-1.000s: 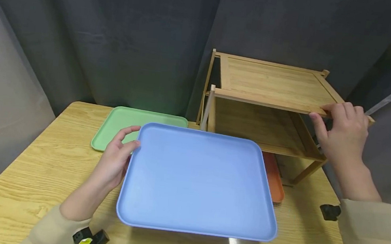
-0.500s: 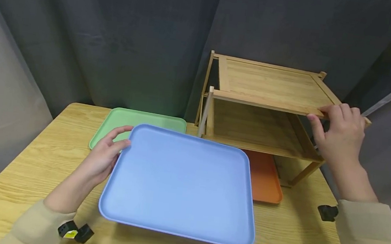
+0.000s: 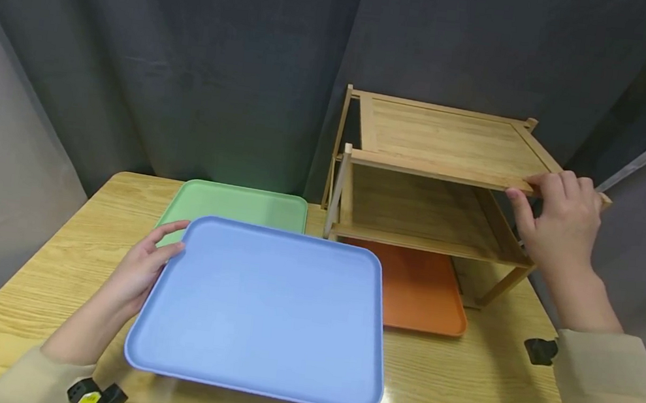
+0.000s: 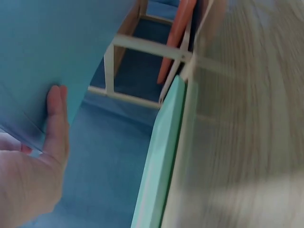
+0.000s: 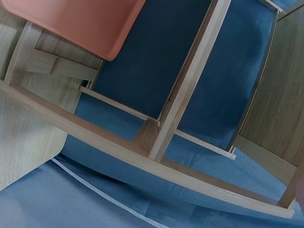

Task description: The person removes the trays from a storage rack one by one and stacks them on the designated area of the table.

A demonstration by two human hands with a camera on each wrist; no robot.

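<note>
Light wooden surface point(image 3: 25, 275) sitting before dark grey curtains point(image 3: 197, 50), left hand point(image 3: 141, 268) gripping large blue rectangular plastic tray point(image 3: 264, 310) above it, right hand point(image 3: 560, 216) clasping two-tier bamboo rack point(image 3: 447, 142), orange tray point(image 3: 422, 291) lying beneath, green tray point(image 3: 240, 204) lying behind.

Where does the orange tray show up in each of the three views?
Head: orange tray right of centre, lying under the wooden rack.
Left wrist: thin orange strip at top centre, seen edge-on.
Right wrist: top left corner.
Shared landmark: the wooden rack.
</note>
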